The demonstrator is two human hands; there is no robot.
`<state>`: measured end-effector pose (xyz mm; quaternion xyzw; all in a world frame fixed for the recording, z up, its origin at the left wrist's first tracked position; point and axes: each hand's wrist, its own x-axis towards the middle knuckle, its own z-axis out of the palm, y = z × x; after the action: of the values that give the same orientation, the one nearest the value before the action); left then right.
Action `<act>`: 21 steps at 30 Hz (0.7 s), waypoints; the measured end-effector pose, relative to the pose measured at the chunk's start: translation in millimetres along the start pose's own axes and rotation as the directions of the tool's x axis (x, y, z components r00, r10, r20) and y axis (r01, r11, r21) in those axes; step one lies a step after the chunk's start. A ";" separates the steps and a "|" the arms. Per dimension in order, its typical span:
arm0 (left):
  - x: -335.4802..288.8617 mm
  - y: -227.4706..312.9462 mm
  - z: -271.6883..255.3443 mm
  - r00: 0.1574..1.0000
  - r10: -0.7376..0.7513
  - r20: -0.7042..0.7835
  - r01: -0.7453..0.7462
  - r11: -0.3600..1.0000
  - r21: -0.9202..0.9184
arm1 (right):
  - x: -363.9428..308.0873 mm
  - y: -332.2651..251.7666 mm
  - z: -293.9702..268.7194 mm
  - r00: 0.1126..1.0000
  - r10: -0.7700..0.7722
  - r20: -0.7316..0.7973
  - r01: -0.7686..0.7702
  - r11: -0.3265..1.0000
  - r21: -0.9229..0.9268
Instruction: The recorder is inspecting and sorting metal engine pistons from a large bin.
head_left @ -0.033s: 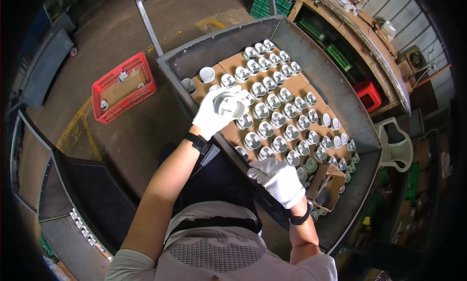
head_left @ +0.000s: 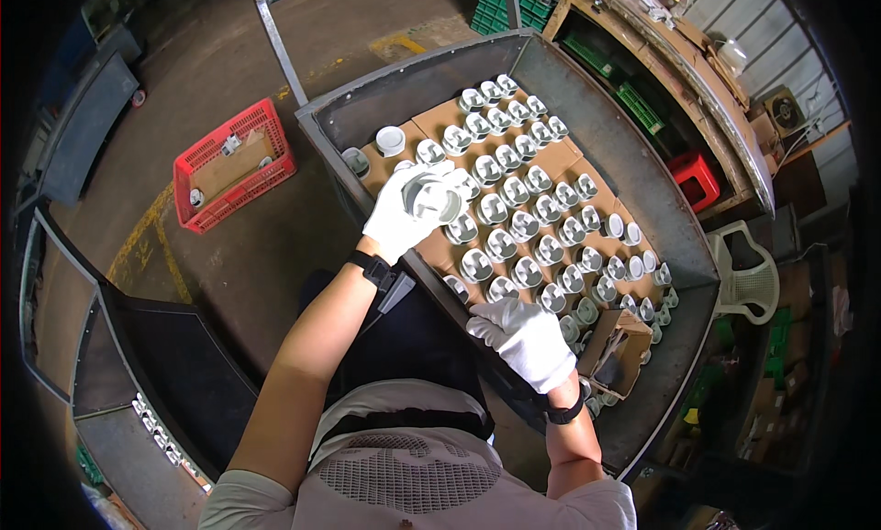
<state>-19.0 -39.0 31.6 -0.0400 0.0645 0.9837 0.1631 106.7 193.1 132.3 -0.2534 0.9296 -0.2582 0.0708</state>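
A metal engine piston point(head_left: 435, 202) rests in my left hand point(head_left: 393, 220), its hollow underside turned up, with white-gloved fingers closed around its side. My right hand point(head_left: 525, 343), in a white glove too, hovers at the near edge of the cart with the fingers curled together. Whatever those fingers may hold is hidden. Ahead of both hands, many more pistons point(head_left: 524, 226) stand in rows on brown cardboard point(head_left: 571, 156). Most show their hollow undersides; a few, such as the piston point(head_left: 391, 141) at the far left, show a flat round face.
Dark metal walls point(head_left: 610, 117) surround the pistons. A small open cardboard box point(head_left: 627, 369) sits among them at the right. On the floor to the left is a red plastic crate point(head_left: 190, 220) with a few parts. A workbench point(head_left: 661, 48) and a pale plastic chair point(head_left: 748, 287) stand beyond.
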 end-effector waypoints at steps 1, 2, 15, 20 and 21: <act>-0.3 -0.6 0.0 1.000 0.015 0.008 -0.015 1.000 0.008 | -0.3 0.6 0.1 1.000 0.002 -0.001 -0.002 1.000 0.001; -0.4 -1.7 -0.1 0.999 0.030 0.016 -0.030 0.999 0.015 | -0.7 1.5 0.4 1.000 0.000 -0.005 0.000 1.000 0.002; -8.3 -0.5 9.0 0.779 0.007 0.627 -0.269 -0.900 0.343 | -5.5 27.7 -7.2 0.998 0.000 -0.069 -0.007 0.996 -0.092; -7.0 2.7 -2.6 0.760 0.004 0.650 -0.455 -0.710 0.537 | -8.7 39.2 -4.7 0.996 -0.008 -0.089 -0.004 0.991 -0.134; -5.8 -0.6 1.2 0.822 0.102 0.560 -0.545 -0.144 0.826 | -9.7 41.9 -2.0 0.996 -0.006 -0.092 -0.007 0.991 -0.135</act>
<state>-13.4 -40.1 33.2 0.2602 0.7264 0.6269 -0.1080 96.3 229.8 112.4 -0.2452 0.9473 -0.2060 0.0107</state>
